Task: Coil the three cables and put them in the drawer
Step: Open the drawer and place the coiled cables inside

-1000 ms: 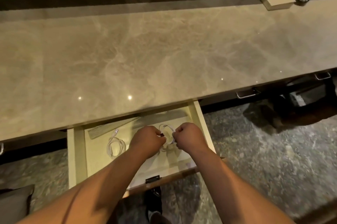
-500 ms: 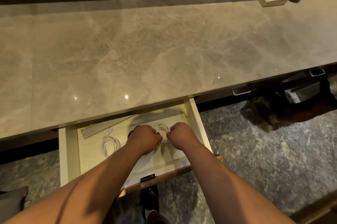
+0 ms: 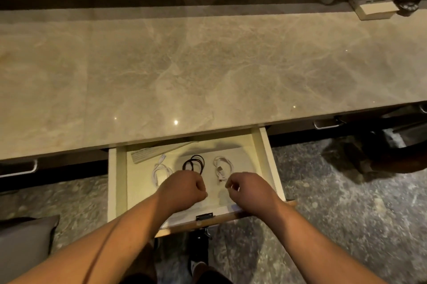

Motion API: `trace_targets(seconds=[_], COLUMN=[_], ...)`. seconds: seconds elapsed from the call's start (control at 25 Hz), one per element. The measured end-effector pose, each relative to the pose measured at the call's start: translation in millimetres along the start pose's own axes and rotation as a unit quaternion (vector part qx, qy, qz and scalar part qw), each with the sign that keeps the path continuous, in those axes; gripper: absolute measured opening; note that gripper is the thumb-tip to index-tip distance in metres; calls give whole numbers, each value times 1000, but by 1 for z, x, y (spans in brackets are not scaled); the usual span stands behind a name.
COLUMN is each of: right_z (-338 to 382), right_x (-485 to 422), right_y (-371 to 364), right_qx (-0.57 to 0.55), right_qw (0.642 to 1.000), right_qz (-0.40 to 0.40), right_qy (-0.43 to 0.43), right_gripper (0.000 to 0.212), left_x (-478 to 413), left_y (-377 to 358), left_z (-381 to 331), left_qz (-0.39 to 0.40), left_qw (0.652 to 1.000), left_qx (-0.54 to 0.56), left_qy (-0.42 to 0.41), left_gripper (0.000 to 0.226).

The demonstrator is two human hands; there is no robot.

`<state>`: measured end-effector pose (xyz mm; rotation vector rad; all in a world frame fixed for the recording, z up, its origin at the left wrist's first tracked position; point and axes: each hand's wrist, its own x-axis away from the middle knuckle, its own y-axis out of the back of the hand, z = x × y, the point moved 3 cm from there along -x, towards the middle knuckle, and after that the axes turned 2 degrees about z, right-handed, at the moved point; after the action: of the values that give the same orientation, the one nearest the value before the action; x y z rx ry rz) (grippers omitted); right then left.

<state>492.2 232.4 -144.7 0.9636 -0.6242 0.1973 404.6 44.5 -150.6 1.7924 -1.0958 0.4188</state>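
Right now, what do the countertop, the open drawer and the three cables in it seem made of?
Countertop: polished stone or stone-look slab, beige with veins, mirroring small lights. Drawer: probably painted or laminated board, pale, matt, smooth walls. Left white cable, black cable and right white cable: likely plastic-sheathed cord, flexible enough to lie in loose coils.

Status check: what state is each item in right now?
drawer: pulled open
left white cable: coiled, in drawer
black cable: coiled, in drawer
right white cable: coiled, in drawer
left hand: curled, empty
right hand: curled, empty
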Motion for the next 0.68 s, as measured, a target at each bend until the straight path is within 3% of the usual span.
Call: trace_targets(seconds=[0.28, 0.56, 0.68], right_z=[21, 28, 28], right_x=[40, 58, 78], right_y=[-18, -41, -50], right_qx=[124, 234, 203], right_qw=[975, 930, 945], right_qz=[19, -98, -121], right_qy=[183, 267, 224], right_gripper=[30, 16, 35], left_x=[75, 81, 80], left_y=[-3, -18, -22], left_z=[40, 40, 44], left_qz=[74, -15, -87], left_qw=[991, 956, 941], left_qx=[-100, -262, -278], left_qy=[-39, -135, -172], left_gripper=[41, 35, 39])
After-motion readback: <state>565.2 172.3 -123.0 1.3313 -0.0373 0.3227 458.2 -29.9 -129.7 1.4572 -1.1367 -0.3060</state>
